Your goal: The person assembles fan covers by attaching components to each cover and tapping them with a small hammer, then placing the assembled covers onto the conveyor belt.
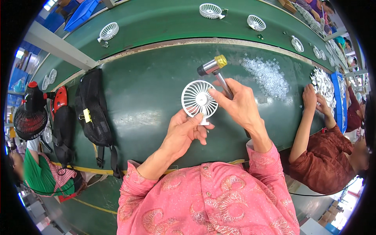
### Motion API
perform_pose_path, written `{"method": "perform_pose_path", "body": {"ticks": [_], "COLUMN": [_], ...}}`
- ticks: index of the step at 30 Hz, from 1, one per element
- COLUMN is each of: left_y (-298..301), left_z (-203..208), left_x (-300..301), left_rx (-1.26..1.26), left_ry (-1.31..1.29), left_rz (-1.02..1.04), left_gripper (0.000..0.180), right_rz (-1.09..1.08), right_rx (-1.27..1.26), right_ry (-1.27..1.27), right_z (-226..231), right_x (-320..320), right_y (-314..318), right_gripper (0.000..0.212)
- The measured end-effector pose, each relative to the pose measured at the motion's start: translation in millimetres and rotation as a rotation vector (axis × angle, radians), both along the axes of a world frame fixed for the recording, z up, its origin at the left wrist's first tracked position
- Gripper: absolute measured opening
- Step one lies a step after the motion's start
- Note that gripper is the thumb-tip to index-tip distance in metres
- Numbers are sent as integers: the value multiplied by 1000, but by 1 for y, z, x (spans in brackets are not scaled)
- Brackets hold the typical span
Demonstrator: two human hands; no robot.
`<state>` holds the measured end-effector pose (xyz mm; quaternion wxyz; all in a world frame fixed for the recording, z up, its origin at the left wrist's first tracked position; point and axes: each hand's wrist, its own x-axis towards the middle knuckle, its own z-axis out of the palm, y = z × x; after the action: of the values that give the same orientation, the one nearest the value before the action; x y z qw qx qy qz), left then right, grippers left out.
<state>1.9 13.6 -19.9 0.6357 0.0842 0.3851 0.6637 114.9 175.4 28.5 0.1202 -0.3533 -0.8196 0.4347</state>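
Note:
A white round fan grille with radiating ribs is held up over the green table. My left hand pinches its lower edge, thumb on the short stem at the bottom. My right hand is closed round a mallet, whose metal head carries a yellow face on one end and a black face on the other. The mallet's head points up and away, above the grille's right side. The right thumb reaches to the grille's right rim and seems to touch it. Part of the handle is hidden behind the right hand and wrist.
A pile of small clear plastic pieces lies right of my hands. White parts and a blue tray are by a co-worker at right. Black bags and a small black fan stand left. Several grilles sit on the belt.

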Motion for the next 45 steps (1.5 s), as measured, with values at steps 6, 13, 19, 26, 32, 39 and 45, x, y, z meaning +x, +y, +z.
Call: {"method": "perform_pose_path", "body": {"ticks": [6,13,19,26,32,39,45], "left_y": [2,7,7,9,7,2,2], "left_z": [0,-3,1,5,7,8,3], "left_x": [3,1,4,7,7,8,12], "left_rx": [27,-7,-9,20,2,-25,-69], "left_ry": [-115,-123,-41,185,188,222,28], "left_rz": [118,172,176,203,184,201,177], "left_gripper": [26,27,26,29,29,28,27], "right_rz": [-72,-35,131,110,83,-9,236], "right_rx": [-266,-436,-323,79,77,-61,293], "right_ry": [197,348,96,96,153,178,284], "right_z": [-21,-43,-18,-12,-20,-16,-23], "right_x": [17,31,35,36,39,41,39], "right_y": [-31,-51,-42,-41,-37,-40,-56], "right_gripper": [39,55,50,36,28,16,27]}}
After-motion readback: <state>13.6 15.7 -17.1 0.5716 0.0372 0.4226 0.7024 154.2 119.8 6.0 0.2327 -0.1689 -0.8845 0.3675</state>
